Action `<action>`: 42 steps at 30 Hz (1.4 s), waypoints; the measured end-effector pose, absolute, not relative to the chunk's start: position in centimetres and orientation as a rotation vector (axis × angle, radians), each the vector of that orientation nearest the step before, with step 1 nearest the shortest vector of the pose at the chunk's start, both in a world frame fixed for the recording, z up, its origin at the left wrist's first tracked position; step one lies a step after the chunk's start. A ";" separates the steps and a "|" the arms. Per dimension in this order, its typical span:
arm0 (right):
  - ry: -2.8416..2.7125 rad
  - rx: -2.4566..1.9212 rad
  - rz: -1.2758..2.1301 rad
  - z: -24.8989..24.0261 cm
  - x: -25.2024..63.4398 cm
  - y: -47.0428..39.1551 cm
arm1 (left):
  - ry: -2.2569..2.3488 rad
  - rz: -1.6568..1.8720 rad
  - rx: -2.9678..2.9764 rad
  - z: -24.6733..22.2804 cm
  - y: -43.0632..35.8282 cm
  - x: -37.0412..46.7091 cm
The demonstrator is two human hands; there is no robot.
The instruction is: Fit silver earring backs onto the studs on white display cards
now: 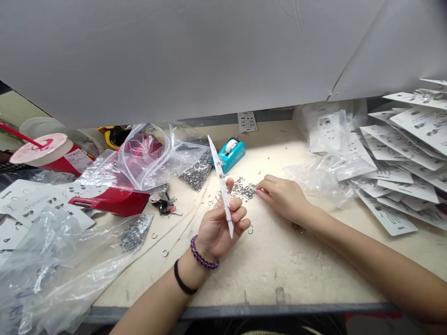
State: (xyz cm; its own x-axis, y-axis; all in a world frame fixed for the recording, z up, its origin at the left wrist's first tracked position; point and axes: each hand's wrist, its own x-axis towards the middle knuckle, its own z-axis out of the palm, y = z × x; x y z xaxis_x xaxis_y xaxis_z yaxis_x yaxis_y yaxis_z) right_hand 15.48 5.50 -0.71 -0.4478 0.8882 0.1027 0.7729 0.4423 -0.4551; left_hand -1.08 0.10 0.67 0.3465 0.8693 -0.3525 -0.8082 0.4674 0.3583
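My left hand [223, 218] grips a white jewelry card [221, 181], held up on edge so that it shows as a thin strip. Small metal pieces stick out from the card's faces. Beside it, my right hand [282, 195] has its fingertips pinched together at the edge of a heap of small silvery metal pieces [245, 188] on the table. Whatever is between those fingertips is too small to make out. A loose metal ring [250, 229] lies just right of my left hand.
A teal tape dispenser [230, 156] stands behind the heap. Plastic bags [150, 163] of metal parts, keys [167, 204] and a red-and-white cup [52, 151] crowd the left. Stacked jewelry cards [401, 172] fill the right. A grey panel [209, 60] rises at the back.
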 end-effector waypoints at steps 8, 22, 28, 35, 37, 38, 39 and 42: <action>-1.578 -0.938 1.072 0.6 12.7 0.8 | 0.458 1.052 0.139 0.0 -0.8 -0.2; -1.252 -0.954 1.387 0.0 11.9 0.0 | 0.341 1.077 0.235 -0.6 -0.9 -0.3; -1.289 -0.925 1.347 0.0 11.9 0.2 | 0.350 1.103 0.283 -0.8 -0.9 -0.3; -1.339 -0.902 1.478 0.9 12.7 0.8 | 0.364 1.105 0.387 -1.1 -0.8 -0.2; -1.307 -0.836 1.592 1.0 12.8 0.9 | 0.369 1.100 0.406 -1.1 -0.8 -0.1; -1.285 -0.795 1.658 1.1 12.8 0.9 | 0.369 1.099 0.412 -1.0 -0.8 0.0; -1.264 -0.760 1.713 1.1 12.8 0.9 | 0.368 1.097 0.416 -1.0 -0.8 0.1; -1.234 -0.717 1.781 1.1 12.7 0.8 | 0.368 1.087 0.400 -0.9 -0.8 0.3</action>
